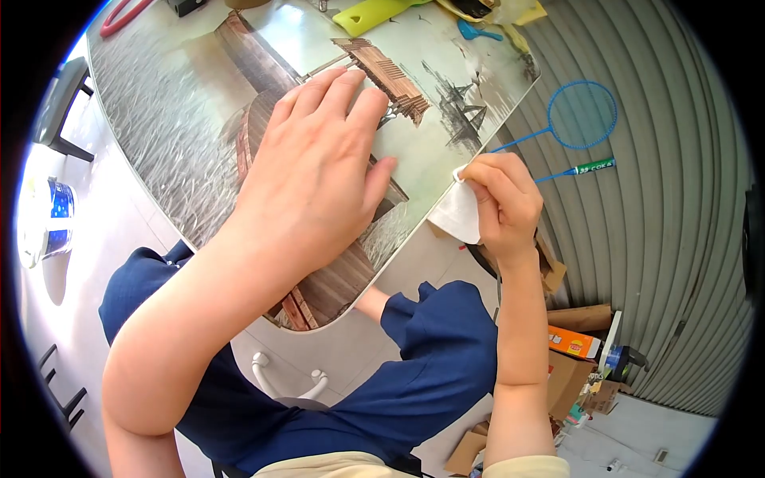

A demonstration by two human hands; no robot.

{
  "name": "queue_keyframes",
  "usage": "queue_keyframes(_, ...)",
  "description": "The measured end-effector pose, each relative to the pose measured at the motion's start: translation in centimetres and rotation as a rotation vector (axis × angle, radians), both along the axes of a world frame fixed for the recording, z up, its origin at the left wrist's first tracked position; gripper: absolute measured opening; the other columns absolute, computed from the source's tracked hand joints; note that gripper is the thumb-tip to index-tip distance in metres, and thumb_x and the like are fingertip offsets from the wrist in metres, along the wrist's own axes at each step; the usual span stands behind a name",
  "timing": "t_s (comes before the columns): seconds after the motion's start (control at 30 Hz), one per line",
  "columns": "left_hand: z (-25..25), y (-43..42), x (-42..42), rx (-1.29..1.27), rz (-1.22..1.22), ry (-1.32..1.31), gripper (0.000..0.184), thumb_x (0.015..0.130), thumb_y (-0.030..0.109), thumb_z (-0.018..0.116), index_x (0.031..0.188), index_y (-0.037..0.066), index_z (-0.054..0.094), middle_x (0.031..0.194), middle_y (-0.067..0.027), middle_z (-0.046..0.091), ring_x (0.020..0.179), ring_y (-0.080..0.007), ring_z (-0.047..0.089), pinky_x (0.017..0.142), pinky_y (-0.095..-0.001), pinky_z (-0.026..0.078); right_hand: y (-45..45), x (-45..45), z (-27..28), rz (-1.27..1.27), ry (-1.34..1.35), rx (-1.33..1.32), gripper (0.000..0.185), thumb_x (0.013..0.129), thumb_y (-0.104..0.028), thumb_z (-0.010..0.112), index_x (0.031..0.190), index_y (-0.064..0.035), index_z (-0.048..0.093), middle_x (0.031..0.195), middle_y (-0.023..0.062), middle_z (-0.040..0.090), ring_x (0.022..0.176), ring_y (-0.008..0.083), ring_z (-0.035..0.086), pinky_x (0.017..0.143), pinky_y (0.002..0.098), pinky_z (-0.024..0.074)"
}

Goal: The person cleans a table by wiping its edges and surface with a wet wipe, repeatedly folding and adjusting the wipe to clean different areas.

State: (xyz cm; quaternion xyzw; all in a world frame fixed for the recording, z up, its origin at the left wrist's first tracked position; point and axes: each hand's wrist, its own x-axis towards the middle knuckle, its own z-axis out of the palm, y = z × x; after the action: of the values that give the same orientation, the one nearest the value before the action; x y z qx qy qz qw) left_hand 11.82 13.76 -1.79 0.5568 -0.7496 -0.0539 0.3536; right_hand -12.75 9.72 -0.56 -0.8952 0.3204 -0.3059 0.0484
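My left hand (315, 159) lies palm down on the tabletop (171, 135), fingers stretched forward and thumb out to the side. The tabletop carries a printed picture of wooden buildings, a boat and grass. At its right edge, my right hand (508, 203) pinches a thin white tissue (457, 215) between thumb and fingers. The tissue hangs down beside the edge, and a small fold of it shows at the fingertips, against the rim. Whether it is paper or cloth I cannot tell.
Along the table's far side lie a lime-green tool (374, 14), a small blue scoop (478, 32) and a red loop (123, 16). Beyond the right edge, a blue racket (583, 114) is by a grey corrugated shutter (677, 215). Cardboard boxes (567, 382) stand lower right; a dark stool (64, 103) is left.
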Motion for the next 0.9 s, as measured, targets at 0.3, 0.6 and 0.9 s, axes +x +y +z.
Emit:
queue_keyframes(0.3, -0.1, 0.1, 0.0, -0.019, 0.001, -0.002, 0.033, 0.087, 0.017, 0.067, 0.114, 0.003, 0.055, 0.136, -0.018, 0.053, 0.131, -0.0371, 0.046, 0.108, -0.0445, 0.036, 1.0, 0.7, 0.2, -0.019, -0.039, -0.022, 0.018, 0.072, 0.01, 0.066, 0.086, -0.0013, 0.068, 0.081, 0.0099, 0.065, 0.07, 0.0265, 0.061, 0.059, 0.0332, 0.0481)
queue_keyframes(0.6, -0.2, 0.0, 0.1, -0.029, -0.014, 0.015, 0.033, 0.086, 0.017, 0.068, 0.113, 0.003, 0.055, 0.134, -0.0182, 0.054, 0.129, -0.038, 0.047, 0.107, -0.0443, 0.037, 1.4, 1.3, 0.6, -0.002, 0.022, -0.011, 0.02, 0.068, 0.011, 0.065, 0.084, -0.0012, 0.067, 0.079, 0.0094, 0.064, 0.069, 0.0259, 0.061, 0.058, 0.0332, 0.0478)
queue_keyframes(0.9, -0.3, 0.0, 0.0, -0.059, -0.018, 0.029, 0.033, 0.086, 0.016, 0.068, 0.113, 0.003, 0.055, 0.131, -0.0182, 0.056, 0.128, -0.0378, 0.048, 0.106, -0.0443, 0.037, 2.0, 1.7, 1.6, 0.125, 0.085, 0.073, 0.021, 0.066, 0.009, 0.066, 0.085, -0.0013, 0.069, 0.081, 0.0105, 0.065, 0.07, 0.0273, 0.062, 0.059, 0.0344, 0.049)
